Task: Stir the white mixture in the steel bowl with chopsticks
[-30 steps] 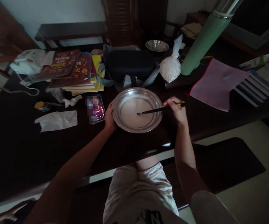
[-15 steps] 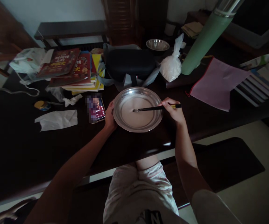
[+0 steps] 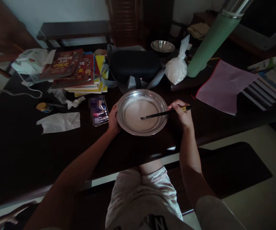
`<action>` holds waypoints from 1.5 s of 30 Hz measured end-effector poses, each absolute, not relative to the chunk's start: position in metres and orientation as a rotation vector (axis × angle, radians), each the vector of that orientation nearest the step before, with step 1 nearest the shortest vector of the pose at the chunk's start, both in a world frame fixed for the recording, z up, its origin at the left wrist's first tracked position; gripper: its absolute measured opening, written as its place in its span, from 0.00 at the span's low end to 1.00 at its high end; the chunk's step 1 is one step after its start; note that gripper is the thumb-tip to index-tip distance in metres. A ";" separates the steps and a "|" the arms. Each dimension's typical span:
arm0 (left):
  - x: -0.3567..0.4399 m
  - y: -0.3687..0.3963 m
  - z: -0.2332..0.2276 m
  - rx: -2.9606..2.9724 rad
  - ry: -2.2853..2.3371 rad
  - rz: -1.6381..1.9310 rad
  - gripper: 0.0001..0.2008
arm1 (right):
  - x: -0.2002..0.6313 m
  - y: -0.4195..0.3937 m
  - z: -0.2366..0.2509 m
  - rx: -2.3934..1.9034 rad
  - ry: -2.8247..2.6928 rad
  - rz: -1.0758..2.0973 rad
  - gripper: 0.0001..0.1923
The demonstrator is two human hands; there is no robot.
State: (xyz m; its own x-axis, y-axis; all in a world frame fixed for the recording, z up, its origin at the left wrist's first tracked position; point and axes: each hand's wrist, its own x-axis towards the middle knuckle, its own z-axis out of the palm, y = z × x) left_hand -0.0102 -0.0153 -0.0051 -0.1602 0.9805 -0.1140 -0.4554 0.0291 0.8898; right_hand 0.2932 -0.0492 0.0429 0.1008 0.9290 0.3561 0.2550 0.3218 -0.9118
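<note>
Near the front edge of the dark bench, the left hand [image 3: 113, 120] grips the steel plate [image 3: 128, 95] while right-hand fingers [image 3: 176, 105], closed on black chopsticks [image 3: 163, 113], have swung their tips back across the pale batter [image 3: 134, 111], stirring on.

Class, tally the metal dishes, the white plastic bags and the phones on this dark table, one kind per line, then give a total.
Metal dishes: 2, the plate and a small bowl
White plastic bags: 2, one right, one left
Phones: 1
Total: 5
</note>
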 end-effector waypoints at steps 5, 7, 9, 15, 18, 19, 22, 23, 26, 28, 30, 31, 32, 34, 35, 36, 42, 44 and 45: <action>-0.011 -0.015 -0.006 0.740 1.010 1.463 0.12 | 0.292 -0.048 0.043 -1.158 -1.508 0.739 0.24; -0.011 -0.016 -0.006 0.734 1.011 1.463 0.12 | 0.292 -0.048 0.043 -1.173 -1.443 0.708 0.24; -0.011 -0.016 -0.005 0.718 1.011 1.461 0.12 | 0.293 -0.049 0.043 -1.175 -1.393 0.720 0.24; -0.011 -0.015 -0.007 0.722 1.017 1.462 0.12 | 0.291 -0.048 0.043 -1.127 -1.506 0.741 0.22; -0.011 -0.015 -0.008 0.710 1.020 1.471 0.13 | 0.293 -0.048 0.042 -1.125 -1.411 0.691 0.22; -0.011 -0.015 -0.008 0.708 1.015 1.474 0.12 | 0.293 -0.048 0.042 -1.123 -1.399 0.699 0.22; -0.011 -0.015 -0.008 0.703 0.992 1.472 0.12 | 0.293 -0.048 0.042 -1.122 -1.480 0.757 0.23; -0.011 -0.015 -0.007 0.697 0.987 1.471 0.11 | 0.292 -0.048 0.042 -1.122 -1.513 0.763 0.23; -0.011 -0.015 -0.006 0.673 0.985 1.475 0.10 | 0.292 -0.048 0.042 -1.132 -1.493 0.711 0.23; -0.010 -0.015 -0.005 0.661 0.986 1.477 0.10 | 0.293 -0.048 0.042 -1.141 -1.420 0.682 0.23; -0.010 -0.015 -0.005 0.664 0.984 1.475 0.10 | 0.293 -0.048 0.042 -1.142 -1.405 0.698 0.23; -0.011 -0.015 -0.006 0.672 0.983 1.473 0.10 | 0.292 -0.048 0.042 -1.138 -1.433 0.715 0.23; -0.011 -0.015 -0.006 0.681 0.984 1.470 0.10 | 0.292 -0.048 0.042 -1.131 -1.473 0.730 0.23; -0.012 -0.015 -0.007 0.693 0.988 1.465 0.10 | 0.290 -0.047 0.042 -1.118 -1.534 0.732 0.23; -0.012 -0.015 -0.007 0.691 0.989 1.469 0.10 | 0.290 -0.047 0.042 -1.118 -1.535 0.718 0.23; -0.012 -0.015 -0.007 0.684 0.985 1.476 0.10 | 0.290 -0.047 0.042 -1.123 -1.511 0.698 0.23; -0.012 -0.014 -0.008 0.705 0.979 1.469 0.11 | 0.292 -0.049 0.042 -1.123 -1.464 0.721 0.22; -0.012 -0.014 -0.007 0.709 0.998 1.470 0.11 | 0.292 -0.048 0.042 -1.123 -1.529 0.731 0.22; -0.011 -0.014 -0.007 0.704 1.003 1.469 0.11 | 0.291 -0.048 0.042 -1.130 -1.531 0.718 0.22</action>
